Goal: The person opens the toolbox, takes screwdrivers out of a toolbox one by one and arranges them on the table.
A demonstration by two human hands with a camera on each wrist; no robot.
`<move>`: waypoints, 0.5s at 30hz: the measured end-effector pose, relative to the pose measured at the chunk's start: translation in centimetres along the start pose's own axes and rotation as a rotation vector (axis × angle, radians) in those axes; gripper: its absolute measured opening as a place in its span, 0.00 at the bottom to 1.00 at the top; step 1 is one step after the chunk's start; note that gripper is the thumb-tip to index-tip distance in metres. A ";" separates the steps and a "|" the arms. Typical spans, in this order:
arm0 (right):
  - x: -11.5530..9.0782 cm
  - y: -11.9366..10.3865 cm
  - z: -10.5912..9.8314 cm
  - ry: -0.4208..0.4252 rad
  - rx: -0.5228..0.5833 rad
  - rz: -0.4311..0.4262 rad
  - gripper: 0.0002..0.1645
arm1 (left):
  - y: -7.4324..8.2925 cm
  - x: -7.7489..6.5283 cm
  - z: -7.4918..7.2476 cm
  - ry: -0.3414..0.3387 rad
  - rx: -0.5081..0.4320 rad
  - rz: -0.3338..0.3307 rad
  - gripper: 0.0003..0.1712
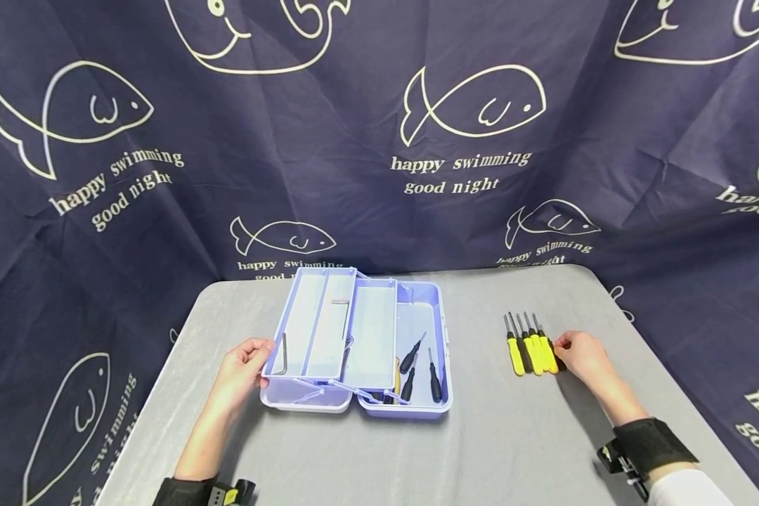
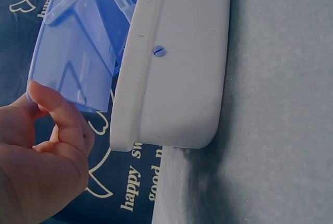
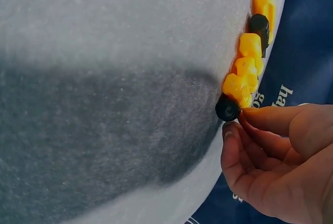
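Note:
An open lilac toolbox [image 1: 443, 330] stands on the table with its stepped trays folded out to the left. My left hand [image 1: 245, 362] pinches the near left corner of the top tray [image 2: 78, 73] between thumb and fingers. To the right lies a row of screwdrivers with yellow handles [image 1: 516, 357] and black handles, shafts pointing away from me. At the row's right end my right hand [image 1: 585, 355] pinches a black-handled screwdriver [image 3: 227, 108] with its fingertips; its shaft is hidden in the head view. This screwdriver lies against the neighbouring yellow handle.
Several black screwdrivers [image 1: 434, 383] lie in the toolbox's base. Hex keys [image 1: 284, 355] sit in the upper tray. The grey table [image 1: 481, 450] ends at a dark blue curtain [image 1: 367, 211] behind. Stretches of tabletop lie between the toolbox and the row.

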State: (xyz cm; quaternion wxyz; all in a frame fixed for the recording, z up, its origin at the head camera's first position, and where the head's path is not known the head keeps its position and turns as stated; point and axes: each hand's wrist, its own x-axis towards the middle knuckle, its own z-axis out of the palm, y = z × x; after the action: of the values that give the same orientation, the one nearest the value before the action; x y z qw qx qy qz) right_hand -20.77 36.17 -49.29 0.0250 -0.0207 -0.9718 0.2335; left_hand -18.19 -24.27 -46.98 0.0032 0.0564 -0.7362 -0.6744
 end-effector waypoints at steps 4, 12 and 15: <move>0.0 0.1 0.1 0.005 -0.001 0.006 0.06 | 0.0 0.0 0.1 0.005 0.005 0.002 0.11; -0.3 -0.1 0.3 0.006 0.003 0.015 0.07 | 0.0 -0.1 0.1 0.003 -0.006 0.000 0.11; -0.2 0.0 0.4 0.015 -0.001 0.009 0.07 | 0.0 -0.1 0.0 0.002 -0.012 -0.002 0.11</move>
State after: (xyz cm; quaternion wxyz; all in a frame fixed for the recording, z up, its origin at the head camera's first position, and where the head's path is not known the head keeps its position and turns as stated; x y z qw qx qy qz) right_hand -20.57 35.97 -49.60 0.0313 -0.0269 -0.9717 0.2328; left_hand -18.08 -24.23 -47.01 0.0035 0.0577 -0.7321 -0.6787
